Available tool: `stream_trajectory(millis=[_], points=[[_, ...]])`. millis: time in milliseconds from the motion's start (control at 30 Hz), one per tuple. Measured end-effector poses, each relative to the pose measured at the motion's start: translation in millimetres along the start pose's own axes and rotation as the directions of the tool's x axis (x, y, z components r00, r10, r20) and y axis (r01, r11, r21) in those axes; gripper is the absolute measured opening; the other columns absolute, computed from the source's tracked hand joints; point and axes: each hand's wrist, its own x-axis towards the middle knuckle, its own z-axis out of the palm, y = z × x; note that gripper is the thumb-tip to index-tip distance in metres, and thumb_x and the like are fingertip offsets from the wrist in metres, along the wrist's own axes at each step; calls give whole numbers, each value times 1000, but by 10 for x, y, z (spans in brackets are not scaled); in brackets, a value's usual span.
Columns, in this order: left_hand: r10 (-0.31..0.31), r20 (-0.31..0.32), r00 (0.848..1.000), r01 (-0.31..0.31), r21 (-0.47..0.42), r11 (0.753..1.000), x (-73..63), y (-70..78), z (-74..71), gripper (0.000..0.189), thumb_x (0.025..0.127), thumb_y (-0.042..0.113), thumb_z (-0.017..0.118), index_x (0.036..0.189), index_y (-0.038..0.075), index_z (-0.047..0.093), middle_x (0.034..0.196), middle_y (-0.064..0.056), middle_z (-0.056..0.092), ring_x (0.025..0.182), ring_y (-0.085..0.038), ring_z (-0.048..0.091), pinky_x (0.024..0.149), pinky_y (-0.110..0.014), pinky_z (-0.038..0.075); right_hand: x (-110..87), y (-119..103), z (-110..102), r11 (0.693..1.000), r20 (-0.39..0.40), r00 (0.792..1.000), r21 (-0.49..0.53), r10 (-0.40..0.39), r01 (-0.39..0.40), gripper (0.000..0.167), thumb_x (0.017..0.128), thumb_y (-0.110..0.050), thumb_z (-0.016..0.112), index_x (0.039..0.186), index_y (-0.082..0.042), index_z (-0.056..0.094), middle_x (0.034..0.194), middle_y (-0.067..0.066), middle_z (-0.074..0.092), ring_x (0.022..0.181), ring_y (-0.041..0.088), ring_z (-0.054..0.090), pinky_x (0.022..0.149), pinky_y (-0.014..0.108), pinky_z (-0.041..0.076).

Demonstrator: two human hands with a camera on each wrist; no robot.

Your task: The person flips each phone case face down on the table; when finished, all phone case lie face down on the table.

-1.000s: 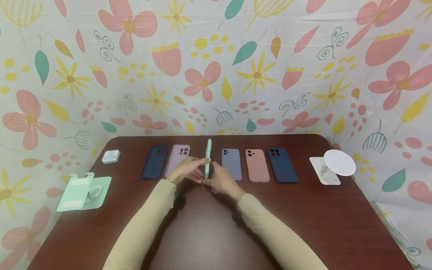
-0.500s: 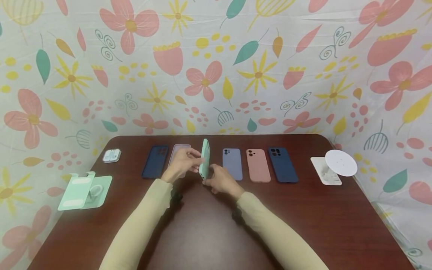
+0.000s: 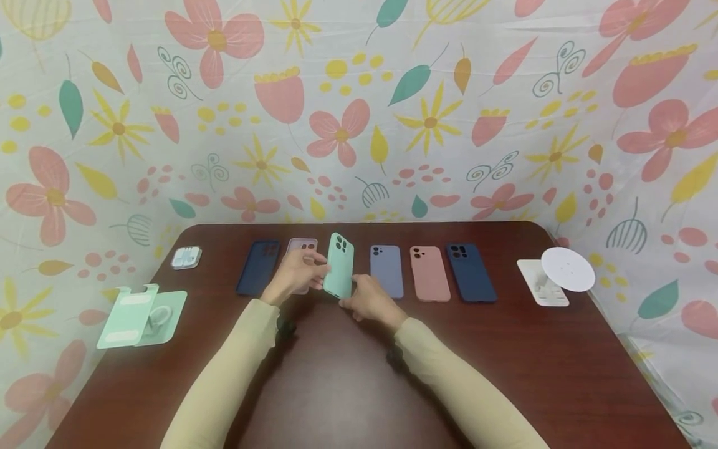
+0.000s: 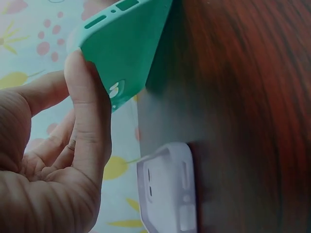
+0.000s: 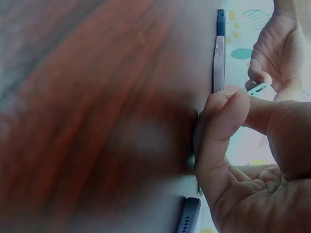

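Observation:
In the head view my left hand (image 3: 297,271) pinches a mint green phone case (image 3: 339,267) by its left edge. The case stands tilted above the table, its back with the camera cutouts facing me. Close by the lower right corner of the case, my right hand (image 3: 370,299) rests low at the table with curled fingers. A small dark thing (image 5: 195,138) shows at its fingertips in the right wrist view; its kind is mostly hidden. Behind my left hand lies a pale lilac phone case (image 4: 167,182), partly covered in the head view.
A navy case (image 3: 258,268) lies on the left. Light blue (image 3: 386,271), pink (image 3: 430,274) and navy (image 3: 471,273) cases lie on the right. A mint stand (image 3: 141,317), boxed earphones (image 3: 186,257) and a white stand (image 3: 566,269) are near the sides.
My left hand has shifted slightly left and turned the mint case from edge-on until its back shows. My right hand has stayed almost where it was.

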Motion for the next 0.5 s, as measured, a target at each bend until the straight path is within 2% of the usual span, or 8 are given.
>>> stream_trajectory(millis=[267,500], points=[[-26,13,1000,26,-22,999,22,-58,8,32,100,11,78,127,-5,71,82,-8,76,60,-11,72,62,-29,66,-36,-4,-30,1000,-6,1000,-8,5,-5,49,99,-14,81,138,8,63,80,12,74,58,19,72,59,30,61],[-16,2,1000,16,32,999,26,-89,62,29,101,10,76,124,-6,71,82,-12,76,58,-12,72,59,-26,63,-42,15,-43,1000,-20,1000,-5,10,-10,41,100,-12,79,132,8,65,81,12,73,57,18,71,56,29,61]])
